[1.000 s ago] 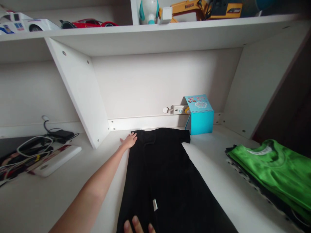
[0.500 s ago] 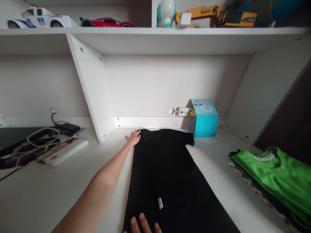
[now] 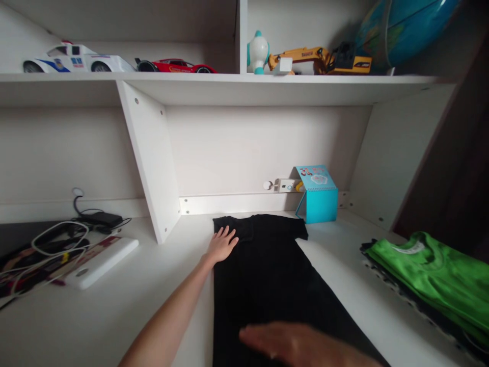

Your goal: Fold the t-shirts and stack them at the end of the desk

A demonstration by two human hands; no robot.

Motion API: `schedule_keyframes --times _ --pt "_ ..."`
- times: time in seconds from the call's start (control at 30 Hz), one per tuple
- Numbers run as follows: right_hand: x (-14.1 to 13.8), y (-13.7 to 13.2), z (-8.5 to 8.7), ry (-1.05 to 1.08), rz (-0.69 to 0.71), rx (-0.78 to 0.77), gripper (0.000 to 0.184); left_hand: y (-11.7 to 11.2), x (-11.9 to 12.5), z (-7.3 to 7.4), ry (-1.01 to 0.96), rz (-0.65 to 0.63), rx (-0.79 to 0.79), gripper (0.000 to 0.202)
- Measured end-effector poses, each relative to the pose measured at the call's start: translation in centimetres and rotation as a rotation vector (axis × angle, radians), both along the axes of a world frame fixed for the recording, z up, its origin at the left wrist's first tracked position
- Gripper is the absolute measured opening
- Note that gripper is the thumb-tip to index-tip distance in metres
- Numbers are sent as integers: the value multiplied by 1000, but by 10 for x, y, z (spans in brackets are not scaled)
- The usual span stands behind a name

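A black T-shirt (image 3: 275,275) lies flat on the white desk, its left side folded inward and one short sleeve pointing right. My left hand (image 3: 223,244) rests on the upper left of the shirt with fingers spread, just below the folded-in sleeve. Close to the camera, my right hand (image 3: 301,344) is over the lower part of the shirt, blurred and seen edge-on. Its fingers look stretched out, with nothing visible in them. Whether it touches the cloth I cannot tell.
Folded clothes with a green shirt (image 3: 431,270) on top lie at the right. A blue desk calendar (image 3: 321,204) stands at the back near a power socket (image 3: 286,185). Cables (image 3: 57,229) and a white power strip (image 3: 103,262) lie at left. Toys line the shelf (image 3: 183,77) above.
My left hand has slid inward and nearer along the shirt. My right hand has come further into view and moved right across it. The camera has tilted up slightly.
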State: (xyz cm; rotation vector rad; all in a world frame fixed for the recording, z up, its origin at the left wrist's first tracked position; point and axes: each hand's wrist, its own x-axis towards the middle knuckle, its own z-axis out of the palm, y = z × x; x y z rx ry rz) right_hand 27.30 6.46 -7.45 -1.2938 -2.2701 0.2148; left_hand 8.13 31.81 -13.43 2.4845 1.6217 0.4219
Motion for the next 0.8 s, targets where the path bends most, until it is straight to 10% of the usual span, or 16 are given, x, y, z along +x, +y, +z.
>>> schedule_keyframes --times 0.1,0.3,0.53,0.8 --pt "55 86 17 -104 -248 -319 44 -2 1 4 35 0 0 60" --pt "143 202 2 -58 -860 -431 32 -9 1 10 38 1 -24 71" --pt "150 244 -30 95 -1031 -562 31 -8 -1 5 1 -7 -31 74" --pt "135 251 -12 259 -956 -444 31 -10 0 5 -37 -26 -48 73"
